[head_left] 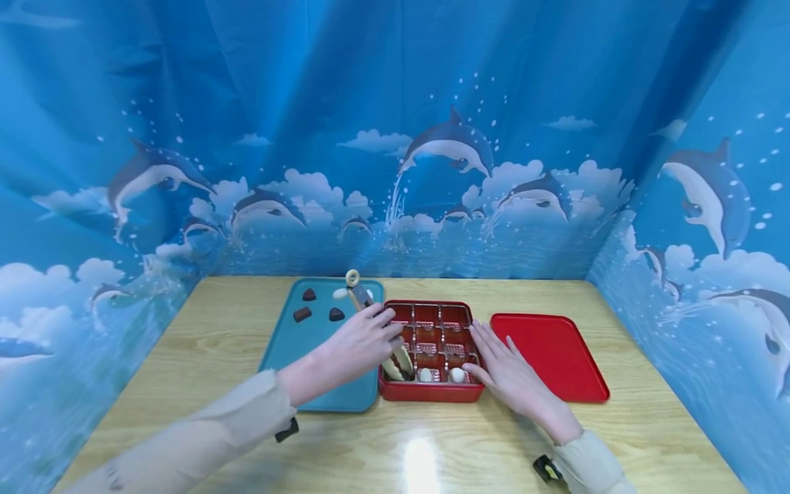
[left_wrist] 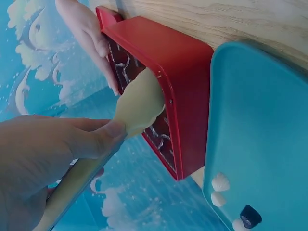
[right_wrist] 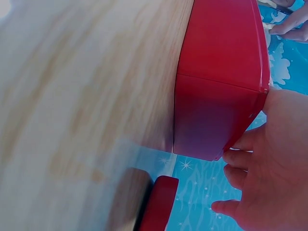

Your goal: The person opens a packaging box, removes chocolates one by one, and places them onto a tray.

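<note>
My left hand [head_left: 364, 336] grips a pair of cream-coloured tongs [left_wrist: 141, 101], thumb along one arm. Their ring-topped end points to the back left, and their broad, scalloped head dips into the front-left compartment of a red box [head_left: 432, 392]. Whatever lies between the tong tips is hidden. Clear dividers split the box into several compartments. One white piece [head_left: 425, 375] sits in the front-middle compartment and another white piece [head_left: 457, 375] in the front-right one. My right hand [head_left: 509, 370] rests along the box's right rim with straight fingers; its thumb lies near the front-right corner.
Left of the box, a teal tray [head_left: 290, 363] carries dark chocolate-like pieces [head_left: 302, 314] and a few white ones [head_left: 340, 293], some shell-shaped. On the right lies a flat red tray [head_left: 555, 350]. A dolphin-print curtain [head_left: 395, 137] closes off the table's back and sides.
</note>
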`<act>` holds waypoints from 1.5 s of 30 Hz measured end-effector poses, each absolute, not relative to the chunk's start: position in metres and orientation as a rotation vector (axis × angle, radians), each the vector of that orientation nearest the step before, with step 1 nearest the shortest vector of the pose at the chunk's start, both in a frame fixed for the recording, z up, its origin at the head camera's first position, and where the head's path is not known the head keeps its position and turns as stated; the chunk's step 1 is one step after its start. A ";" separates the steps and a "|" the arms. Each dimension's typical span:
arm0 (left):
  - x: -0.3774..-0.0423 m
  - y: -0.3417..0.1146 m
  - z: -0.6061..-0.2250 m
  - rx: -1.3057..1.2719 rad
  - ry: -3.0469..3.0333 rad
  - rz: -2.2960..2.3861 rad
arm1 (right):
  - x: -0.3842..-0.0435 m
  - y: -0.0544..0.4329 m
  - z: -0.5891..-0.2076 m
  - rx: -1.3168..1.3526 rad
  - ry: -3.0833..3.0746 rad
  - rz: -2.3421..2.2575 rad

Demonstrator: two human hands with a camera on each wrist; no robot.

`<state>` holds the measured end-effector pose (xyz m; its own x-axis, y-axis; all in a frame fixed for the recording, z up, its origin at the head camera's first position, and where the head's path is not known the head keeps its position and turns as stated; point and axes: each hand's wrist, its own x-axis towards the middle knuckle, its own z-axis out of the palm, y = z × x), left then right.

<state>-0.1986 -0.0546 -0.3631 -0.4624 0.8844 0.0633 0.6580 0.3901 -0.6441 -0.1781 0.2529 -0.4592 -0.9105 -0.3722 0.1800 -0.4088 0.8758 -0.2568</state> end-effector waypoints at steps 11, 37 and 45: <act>-0.203 -0.088 -0.361 -1.230 -2.329 0.410 | -0.180 0.253 -0.460 0.592 -2.936 0.443; -0.192 -0.148 -0.406 -0.843 -2.519 -0.311 | -0.179 0.252 -0.460 0.574 -2.962 0.451; -0.190 -0.184 -0.409 -0.760 -2.467 -0.306 | -0.179 0.251 -0.459 0.570 -2.968 0.448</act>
